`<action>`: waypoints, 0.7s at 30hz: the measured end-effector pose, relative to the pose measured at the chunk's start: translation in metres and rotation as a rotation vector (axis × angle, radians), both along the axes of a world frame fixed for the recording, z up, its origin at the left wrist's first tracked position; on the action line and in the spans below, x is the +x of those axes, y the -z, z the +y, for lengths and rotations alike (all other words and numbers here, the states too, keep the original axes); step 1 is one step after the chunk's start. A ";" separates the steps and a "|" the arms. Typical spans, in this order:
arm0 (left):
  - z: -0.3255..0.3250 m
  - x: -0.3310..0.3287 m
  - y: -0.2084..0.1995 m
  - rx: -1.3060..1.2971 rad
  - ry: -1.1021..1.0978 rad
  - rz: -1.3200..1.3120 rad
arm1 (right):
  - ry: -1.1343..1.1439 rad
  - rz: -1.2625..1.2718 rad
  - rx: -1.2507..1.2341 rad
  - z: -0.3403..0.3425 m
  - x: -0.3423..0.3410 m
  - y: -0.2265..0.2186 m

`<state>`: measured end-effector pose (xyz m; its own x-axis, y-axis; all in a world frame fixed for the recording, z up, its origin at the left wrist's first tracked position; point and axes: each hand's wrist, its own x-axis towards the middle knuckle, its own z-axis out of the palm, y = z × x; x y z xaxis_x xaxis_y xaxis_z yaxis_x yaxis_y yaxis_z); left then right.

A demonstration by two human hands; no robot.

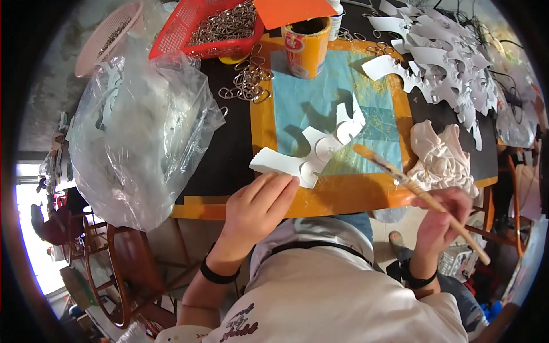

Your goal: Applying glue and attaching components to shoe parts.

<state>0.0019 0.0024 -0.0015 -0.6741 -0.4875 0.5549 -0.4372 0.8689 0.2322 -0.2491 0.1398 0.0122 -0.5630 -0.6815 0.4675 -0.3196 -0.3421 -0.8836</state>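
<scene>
My left hand (260, 204) pinches the near edge of a white cut-out piece (313, 150), its curved strip and rounded tabs tilted up over the table. In my right hand (443, 216) is a wooden-handled brush (420, 190). The brush's yellowish bristles point toward the white piece and stay apart from it. Beneath the piece lies a light-blue sheet (343, 88) with yellow smears on it. At the sheet's far edge stands a yellow tub (307, 48) with dark contents. An orange card (294, 10) overlaps the tub's top.
A clear plastic bag (143, 137) bulges over the table's left. Beyond sit a red basket (171, 31) of metal rings, a pink basket (108, 37) and loose metal rings (249, 83). Several similar white pieces (440, 57) are piled far right, with a crumpled off-white cloth (440, 154) nearer me.
</scene>
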 end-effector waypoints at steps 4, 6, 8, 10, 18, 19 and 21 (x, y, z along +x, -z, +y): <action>0.005 0.006 0.014 -0.016 0.002 -0.060 | -0.295 0.397 0.192 -0.007 0.009 -0.007; 0.008 0.009 0.021 -0.019 -0.006 -0.065 | -0.328 0.482 0.186 -0.016 0.019 -0.008; 0.010 0.011 0.026 -0.025 -0.016 -0.078 | -0.362 0.570 0.181 -0.022 0.025 -0.009; 0.010 0.013 0.028 -0.035 -0.017 -0.073 | -0.400 0.603 0.189 -0.026 0.029 -0.009; 0.012 0.016 0.035 -0.037 -0.002 -0.066 | -0.468 0.663 0.258 -0.031 0.027 -0.018; 0.012 0.015 0.035 -0.042 -0.008 -0.069 | -0.478 0.633 0.262 -0.030 0.025 -0.020; 0.012 0.014 0.036 -0.047 -0.011 -0.071 | -0.442 0.585 0.265 -0.030 0.024 -0.020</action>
